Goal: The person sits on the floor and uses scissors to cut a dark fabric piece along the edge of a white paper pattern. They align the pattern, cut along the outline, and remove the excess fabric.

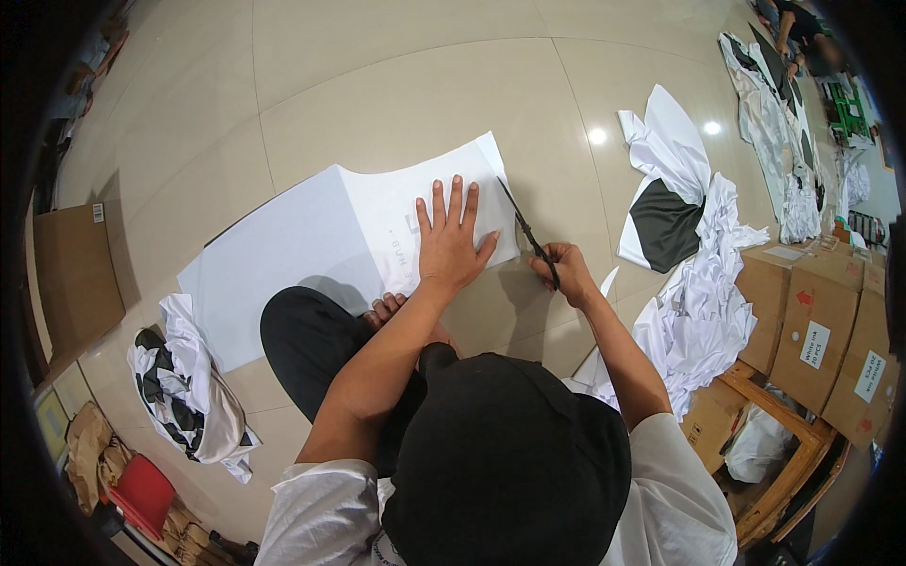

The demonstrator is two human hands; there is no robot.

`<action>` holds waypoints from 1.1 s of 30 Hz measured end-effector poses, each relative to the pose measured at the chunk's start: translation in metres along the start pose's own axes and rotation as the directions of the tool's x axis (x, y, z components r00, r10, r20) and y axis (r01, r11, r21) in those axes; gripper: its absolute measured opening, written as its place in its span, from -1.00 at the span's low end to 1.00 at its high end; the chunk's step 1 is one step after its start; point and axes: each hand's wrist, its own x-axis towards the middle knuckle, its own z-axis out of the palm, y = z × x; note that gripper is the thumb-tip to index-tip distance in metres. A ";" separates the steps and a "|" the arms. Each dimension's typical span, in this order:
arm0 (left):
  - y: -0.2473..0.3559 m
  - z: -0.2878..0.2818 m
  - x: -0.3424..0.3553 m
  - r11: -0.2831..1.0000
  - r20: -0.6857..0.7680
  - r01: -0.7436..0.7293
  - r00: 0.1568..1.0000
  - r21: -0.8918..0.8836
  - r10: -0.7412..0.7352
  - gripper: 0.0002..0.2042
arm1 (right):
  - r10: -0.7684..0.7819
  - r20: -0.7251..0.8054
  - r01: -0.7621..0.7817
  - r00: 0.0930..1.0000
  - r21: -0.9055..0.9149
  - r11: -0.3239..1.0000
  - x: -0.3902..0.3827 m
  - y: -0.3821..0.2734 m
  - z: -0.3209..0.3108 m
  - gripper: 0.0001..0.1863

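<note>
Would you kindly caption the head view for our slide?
Left hand spread on a printed white sheet; right hand holds slim black scissors alongside.

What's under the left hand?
A white sheet. Faint printing shows just left of the left hand; whatever the hand covers can't be seen.

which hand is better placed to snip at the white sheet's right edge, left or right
Probably the right hand: it holds the black scissors, whose blades lie at that edge. The left hand is spread flat on the white sheet.
</note>
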 end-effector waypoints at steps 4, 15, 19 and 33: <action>0.000 -0.001 0.000 1.000 0.016 0.002 1.000 0.000 -0.002 -0.13 | -0.001 -0.004 0.001 1.000 -0.023 1.000 0.001 0.003 -0.002 -0.70; 0.001 -0.002 0.000 1.000 0.027 0.015 1.000 0.009 -0.015 -0.13 | 0.009 -0.027 -0.010 1.000 -0.009 1.000 0.011 -0.012 0.004 -0.62; 0.000 -0.003 0.000 1.000 0.034 0.019 0.999 0.012 -0.019 -0.12 | 0.015 -0.015 -0.014 1.000 0.012 1.000 0.013 -0.015 0.006 -0.64; 0.000 -0.002 0.000 1.000 0.029 0.015 0.999 0.004 -0.015 -0.12 | 0.008 -0.025 -0.009 1.000 -0.044 0.999 0.014 -0.017 0.001 -0.66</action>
